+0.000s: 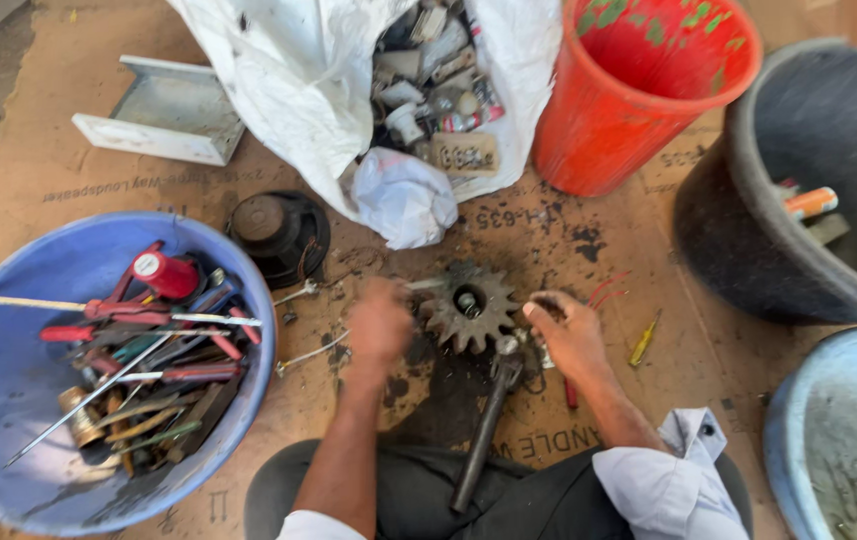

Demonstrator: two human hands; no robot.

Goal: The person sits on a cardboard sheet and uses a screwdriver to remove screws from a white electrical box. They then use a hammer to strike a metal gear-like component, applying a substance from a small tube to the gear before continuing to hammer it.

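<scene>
Dark shaft [481,440] pointing away toward toothed gear [469,305], both hands' fingers apparently curled beside it, grip unclear.

A rusty brown toothed gear [469,305] lies on tan cardboard [569,250] stained with dark patches. At the left, a blue tub [9,380] holds tools with red handles [164,275]. Far right stands a red bucket [619,110] flecked with green, next to a dark grey tub [749,240]. A white sack [289,70] lies at the far side, and a small yellow screwdriver [645,340] at the right.
</scene>
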